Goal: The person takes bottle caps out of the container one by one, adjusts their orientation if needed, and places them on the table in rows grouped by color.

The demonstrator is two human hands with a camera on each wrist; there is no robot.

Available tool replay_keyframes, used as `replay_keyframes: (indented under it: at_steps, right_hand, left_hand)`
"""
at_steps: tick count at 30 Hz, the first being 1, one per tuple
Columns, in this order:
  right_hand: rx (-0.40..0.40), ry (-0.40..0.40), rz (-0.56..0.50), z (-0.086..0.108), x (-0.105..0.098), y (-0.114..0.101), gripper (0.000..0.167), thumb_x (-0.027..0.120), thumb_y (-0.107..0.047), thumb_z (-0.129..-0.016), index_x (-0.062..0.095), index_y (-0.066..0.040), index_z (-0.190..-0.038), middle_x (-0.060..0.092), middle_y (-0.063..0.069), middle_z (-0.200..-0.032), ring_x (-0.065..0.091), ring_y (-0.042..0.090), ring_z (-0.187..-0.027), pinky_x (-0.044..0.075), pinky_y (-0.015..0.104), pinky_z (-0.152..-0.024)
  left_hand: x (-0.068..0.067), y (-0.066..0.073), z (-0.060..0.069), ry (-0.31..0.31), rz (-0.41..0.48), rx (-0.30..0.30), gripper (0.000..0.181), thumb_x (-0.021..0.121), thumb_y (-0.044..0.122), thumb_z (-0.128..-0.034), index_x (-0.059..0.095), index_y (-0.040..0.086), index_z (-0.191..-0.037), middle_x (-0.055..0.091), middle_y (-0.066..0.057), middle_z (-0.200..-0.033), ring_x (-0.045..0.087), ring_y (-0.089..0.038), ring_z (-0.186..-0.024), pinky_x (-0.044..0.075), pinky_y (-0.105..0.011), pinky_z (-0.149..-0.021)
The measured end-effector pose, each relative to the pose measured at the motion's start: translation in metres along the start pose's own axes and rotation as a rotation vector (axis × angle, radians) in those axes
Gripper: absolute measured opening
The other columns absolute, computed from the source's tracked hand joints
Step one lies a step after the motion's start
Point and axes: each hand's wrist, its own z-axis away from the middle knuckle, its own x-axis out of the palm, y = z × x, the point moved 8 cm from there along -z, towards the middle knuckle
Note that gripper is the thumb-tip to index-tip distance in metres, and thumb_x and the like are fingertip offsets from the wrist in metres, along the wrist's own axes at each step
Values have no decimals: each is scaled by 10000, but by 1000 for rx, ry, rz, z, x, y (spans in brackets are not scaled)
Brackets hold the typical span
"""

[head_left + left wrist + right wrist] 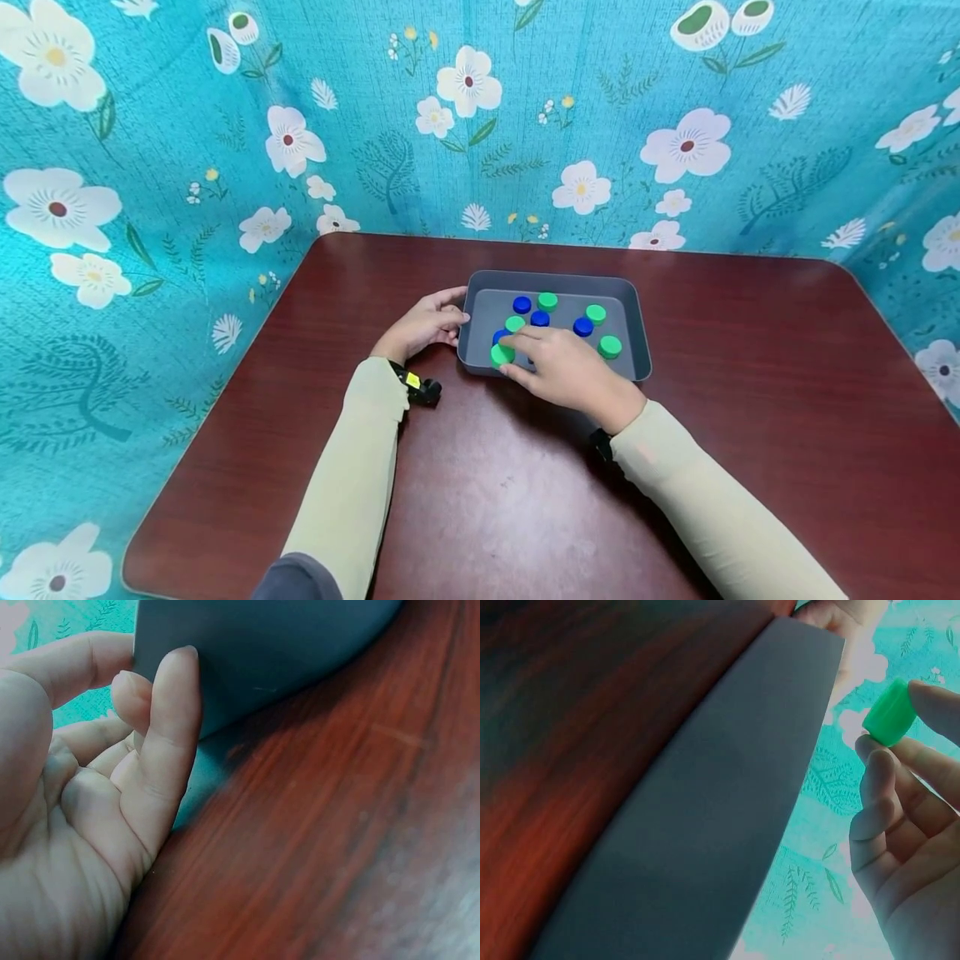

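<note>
My right hand (564, 365) reaches over the tray (551, 282) from about 5 o'clock, thumb and fingertips pinching a green cap (890, 712), which the right-wrist view shows clear of the tray's top edge. From my head, taking the tray as a clock with 12 farthest from me, that cap is at 8 o'clock. My left hand (425, 323) is at 9 o'clock, gripping the tray's end wall, with one fingertip against the outside. Eight other caps show in the tray. A blue one (522, 305) sits towards 11 o'clock, a green one (548, 301) at 12, another green (596, 313) near 2 and one more (610, 347) at 4. A blue one (582, 327) is at 3, and another blue (539, 318) lies near the middle, just beside a green one (514, 323) at 9. The last blue one (498, 336) is partly hidden by my right fingers; whether my hand covers more, I cannot tell. The tray rests on the table (465, 467), with a flowered curtain (517, 192) beyond it at 12 o'clock.
</note>
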Motion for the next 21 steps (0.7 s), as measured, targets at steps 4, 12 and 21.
replay_keyframes:
  at_steps: [4,12,21]
  right_hand:
    - [-13,-7,-12,-2,0,-6,361,760,-241,-863,695,-60,-1168,688,49,-1048,660,163,-924,543,336,-801]
    - [-82,-112,-55,-4,26,-32,348,681,-304,-923,682,-74,-1183,660,6,-997,617,100,-802,535,286,-718]
    - [-50,-113,-31,2,28,-28,337,725,-282,-891,698,-85,-1163,658,-9,-957,600,81,-750,536,266,-696]
  left_hand:
    - [2,4,-4,-15,-2,35,631,633,74,-936,371,162,-1504,531,-86,-721,510,-192,-590,545,-307,-596]
    - [-11,-7,10,4,-13,-10,675,617,59,-943,301,137,-1534,524,-83,-726,500,-197,-582,536,-313,-583]
    - [1,-5,0,-38,20,28,652,637,79,-937,341,129,-1515,528,-85,-742,506,-187,-590,546,-304,-600]
